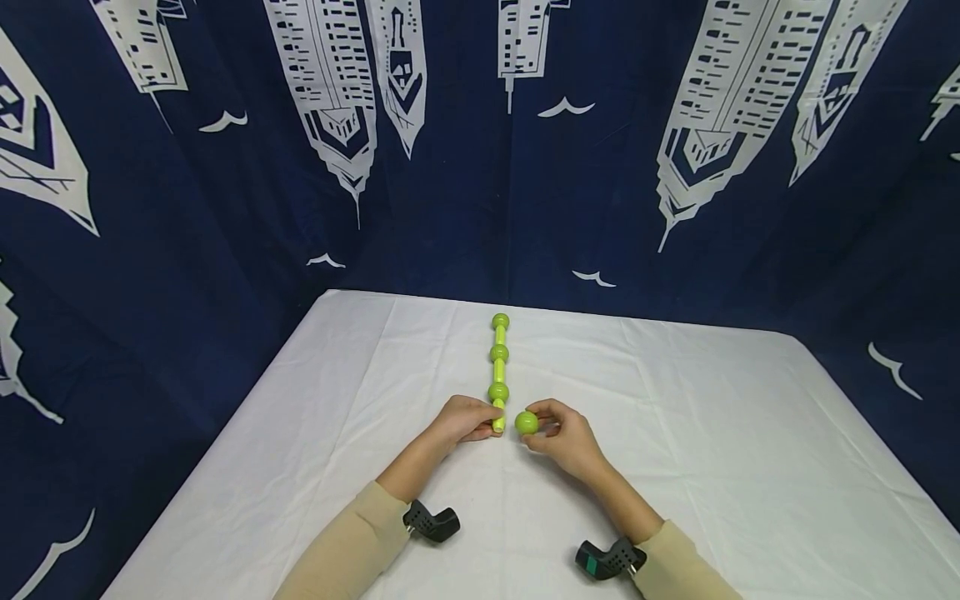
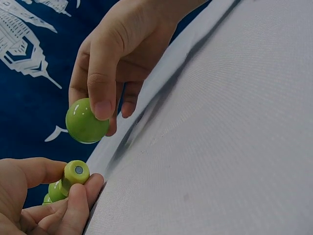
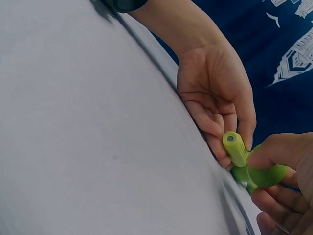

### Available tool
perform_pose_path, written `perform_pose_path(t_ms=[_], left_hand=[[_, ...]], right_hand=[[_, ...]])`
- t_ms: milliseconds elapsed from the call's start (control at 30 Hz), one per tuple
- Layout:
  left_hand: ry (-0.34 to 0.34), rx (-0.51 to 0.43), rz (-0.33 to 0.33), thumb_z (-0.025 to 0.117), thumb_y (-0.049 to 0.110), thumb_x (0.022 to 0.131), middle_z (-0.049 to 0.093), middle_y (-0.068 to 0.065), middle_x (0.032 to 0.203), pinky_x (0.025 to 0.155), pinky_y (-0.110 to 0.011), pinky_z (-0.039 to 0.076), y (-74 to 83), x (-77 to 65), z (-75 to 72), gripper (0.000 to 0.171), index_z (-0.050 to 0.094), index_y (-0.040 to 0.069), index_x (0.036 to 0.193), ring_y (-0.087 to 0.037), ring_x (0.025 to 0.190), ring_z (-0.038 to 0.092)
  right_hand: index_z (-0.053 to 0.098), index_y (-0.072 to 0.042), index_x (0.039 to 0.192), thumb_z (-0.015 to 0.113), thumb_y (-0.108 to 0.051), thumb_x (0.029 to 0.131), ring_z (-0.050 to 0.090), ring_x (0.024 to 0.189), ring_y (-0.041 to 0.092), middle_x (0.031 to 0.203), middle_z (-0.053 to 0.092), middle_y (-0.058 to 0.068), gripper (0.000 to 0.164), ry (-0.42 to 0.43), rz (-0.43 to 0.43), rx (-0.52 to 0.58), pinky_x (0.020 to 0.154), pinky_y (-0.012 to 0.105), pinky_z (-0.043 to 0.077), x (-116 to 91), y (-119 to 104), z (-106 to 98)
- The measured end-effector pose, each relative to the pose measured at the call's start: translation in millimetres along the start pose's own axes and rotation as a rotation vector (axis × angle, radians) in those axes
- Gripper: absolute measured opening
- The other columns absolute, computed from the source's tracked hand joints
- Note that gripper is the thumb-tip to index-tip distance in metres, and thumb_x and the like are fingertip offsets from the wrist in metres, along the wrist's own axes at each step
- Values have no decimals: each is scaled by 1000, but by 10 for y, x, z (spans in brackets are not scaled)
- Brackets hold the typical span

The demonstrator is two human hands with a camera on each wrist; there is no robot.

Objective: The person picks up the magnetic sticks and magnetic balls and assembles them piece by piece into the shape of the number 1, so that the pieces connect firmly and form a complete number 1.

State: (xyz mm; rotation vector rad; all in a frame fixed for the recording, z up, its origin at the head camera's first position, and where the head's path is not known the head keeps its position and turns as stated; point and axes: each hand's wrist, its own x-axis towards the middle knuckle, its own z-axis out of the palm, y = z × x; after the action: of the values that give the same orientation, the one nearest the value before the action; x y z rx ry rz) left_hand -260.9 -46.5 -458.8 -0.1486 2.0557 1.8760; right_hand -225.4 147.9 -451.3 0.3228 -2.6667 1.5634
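A chain of green balls joined by yellow-green rods (image 1: 498, 371) runs away from me along the table's middle. My left hand (image 1: 465, 419) pinches the rod at its near end between thumb and fingers. That rod's free end (image 2: 78, 170) shows a small round grey metal disc in the left wrist view. Just right of it, my right hand (image 1: 567, 437) holds a loose green ball (image 1: 527, 422) between thumb and fingertips. A small gap separates ball and rod end. In the right wrist view the ball (image 3: 266, 175) partly covers the chain behind it.
A white cloth (image 1: 712, 433) with faint creases covers the table. Behind it hangs a dark blue curtain (image 1: 465, 233) printed with white buildings and birds. Black wrist devices (image 1: 432, 522) sit at both sleeve cuffs.
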Motion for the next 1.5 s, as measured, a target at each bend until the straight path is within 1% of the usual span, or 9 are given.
perform_pose_path(t_ms=[267,500,700,900,1000,1133,1333,1500], left_hand=[[1,-5,1,70,11,86,68,-4,70,63,-17,57,9,-17,6,25,69,-9,101,-8,65,67],[-5,-20,4,70,10,87,68,-4,70,62,-17,57,3,-10,5,25,68,-10,102,-8,64,66],[8,-6,2,70,11,87,68,-3,70,62,-16,57,2,-9,8,25,69,-9,101,-7,63,65],[17,-9,-7,71,12,86,66,-3,69,62,-16,57,5,-10,6,25,70,-8,101,-6,61,63],[20,-9,1,71,11,86,64,-2,69,61,-16,56,-1,-15,5,25,69,-9,100,-5,60,61],[20,-3,6,70,11,86,62,-1,67,61,-15,56,-8,-13,0,24,69,-9,99,-4,58,59],[14,-2,6,70,12,87,61,0,68,62,-16,56,-6,-19,-6,25,69,-9,100,-3,59,58],[16,-1,5,71,11,87,60,0,68,61,-15,56,7,-33,-5,24,69,-9,99,-3,59,57]], right_hand=[[67,-4,106,81,-5,74,61,89,17,96,66,2,36,-16,9,36,78,32,51,-37,-35,84],[66,-4,102,83,-5,73,61,87,16,91,65,0,34,-26,-2,42,75,30,51,-63,-56,146],[63,-3,99,84,-6,71,60,86,16,90,64,1,35,-26,-22,23,72,27,49,-83,-52,197],[62,-5,96,85,-9,70,60,85,16,89,64,0,35,-25,-46,-17,71,27,48,-99,-49,250],[61,-6,95,86,-10,70,60,84,16,88,64,0,35,-19,-45,-32,72,29,49,-98,-51,286],[59,-7,94,86,-12,70,59,84,16,88,62,0,37,-13,-24,-47,74,31,50,-101,-62,335],[56,-7,93,86,-16,70,57,84,17,87,59,1,38,-5,-28,-84,74,30,51,-111,-74,397],[56,-7,93,85,-16,71,55,83,16,86,58,0,38,6,-31,-91,72,29,50,-121,-82,420]])
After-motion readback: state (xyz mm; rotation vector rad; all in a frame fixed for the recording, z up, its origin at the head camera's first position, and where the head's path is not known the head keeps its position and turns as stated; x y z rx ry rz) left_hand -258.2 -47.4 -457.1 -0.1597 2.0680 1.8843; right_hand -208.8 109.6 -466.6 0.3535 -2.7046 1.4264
